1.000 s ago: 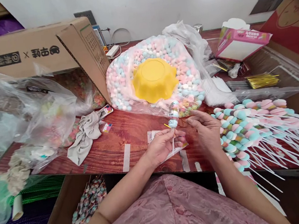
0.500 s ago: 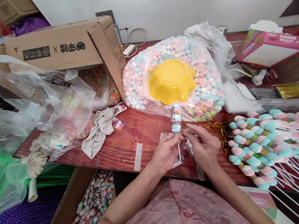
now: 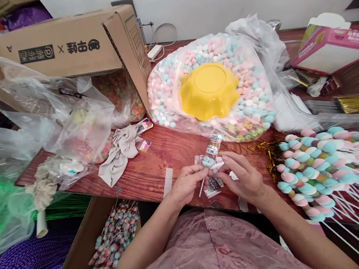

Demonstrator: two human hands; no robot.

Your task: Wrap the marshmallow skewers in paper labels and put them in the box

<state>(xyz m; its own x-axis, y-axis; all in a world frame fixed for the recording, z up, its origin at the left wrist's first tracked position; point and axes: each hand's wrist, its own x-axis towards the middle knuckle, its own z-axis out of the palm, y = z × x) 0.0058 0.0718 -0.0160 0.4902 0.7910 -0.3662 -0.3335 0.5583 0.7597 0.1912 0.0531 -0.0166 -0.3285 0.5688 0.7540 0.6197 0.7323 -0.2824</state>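
A marshmallow skewer (image 3: 212, 150) in a clear printed wrapper tilts up and to the right, its white stick pointing down. My left hand (image 3: 188, 183) pinches it at the foot of the wrapper, around the top of the stick. Close beside its right side, my right hand (image 3: 245, 176) has thumb and fingers apart, fingertips near the wrapper; I see nothing held there. Flat printed wrappers (image 3: 214, 187) lie on the table beneath. Gold twist ties (image 3: 269, 154) are spread to the right of my right hand.
Unwrapped marshmallow skewers (image 3: 318, 170) are piled at the right. Behind, a yellow bowl (image 3: 209, 89) sits upside down on a big bag of marshmallows (image 3: 163, 84). A cardboard box (image 3: 67, 48), plastic bags and a grey cloth (image 3: 119, 155) occupy the left. Below, a carton holds wrapped skewers (image 3: 113, 238).
The skewer has gone from upright to tilted right and sits slightly lower. My right hand's fingers, earlier drawn together by the stick, have spread apart. The view has shifted a little.
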